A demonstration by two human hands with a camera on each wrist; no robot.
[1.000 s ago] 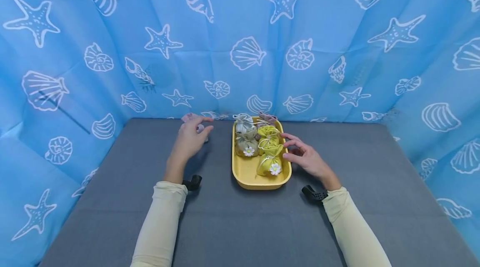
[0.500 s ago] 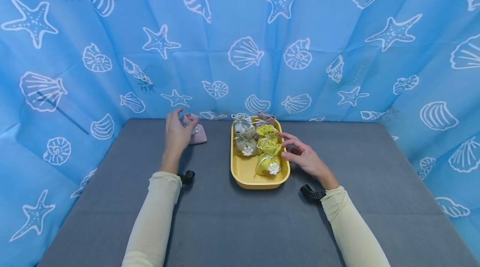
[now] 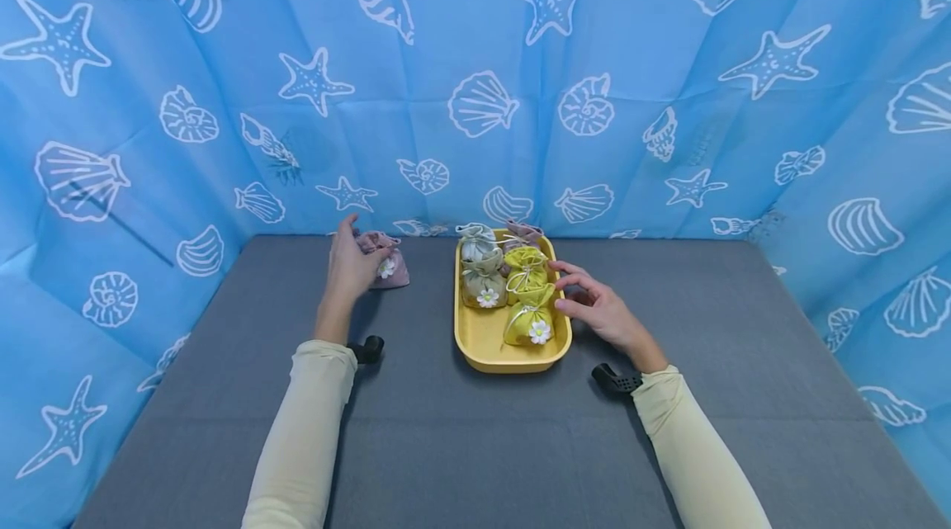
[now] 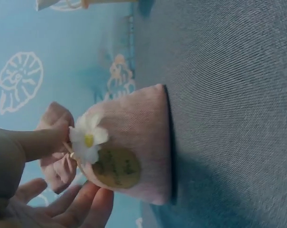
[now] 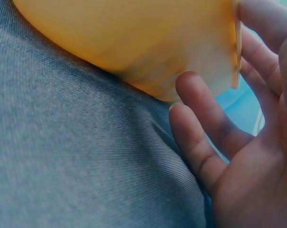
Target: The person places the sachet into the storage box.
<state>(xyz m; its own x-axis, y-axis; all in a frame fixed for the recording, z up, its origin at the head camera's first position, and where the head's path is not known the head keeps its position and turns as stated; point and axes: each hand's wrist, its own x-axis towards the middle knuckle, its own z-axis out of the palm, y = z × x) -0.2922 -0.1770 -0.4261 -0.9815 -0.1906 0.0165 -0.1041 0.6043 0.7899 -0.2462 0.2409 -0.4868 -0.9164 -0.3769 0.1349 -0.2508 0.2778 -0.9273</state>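
A pink drawstring pouch point(image 3: 392, 269) with a white daisy and a round tan label stands upright on the grey table. My left hand point(image 3: 347, 265) holds it at the gathered neck, thumb in front, other fingers along its side in the left wrist view; part of the neck is hidden. Right of it sits a yellow tray point(image 3: 494, 356). My right hand point(image 3: 605, 314) rests loosely bent fingers against the tray's right rim and outer wall, wrapped around nothing. Inside the tray stand two yellow-green pouches point(image 3: 526, 318), an olive-beige pouch point(image 3: 481, 281), a pale grey pouch point(image 3: 475, 242) and a pinkish pouch point(image 3: 523, 233).
A dark grey cloth point(image 3: 446, 446) covers the table. Behind its far edge hangs a blue curtain point(image 3: 416, 125) with white shells and starfish. A black wrist-camera mount point(image 3: 367, 349) juts from the left wrist, another mount point(image 3: 615, 380) from the right.
My left hand moved left around the pink pouch, then its thumb closed on the neck; the pouch now looks more upright. My right hand stays at the tray.
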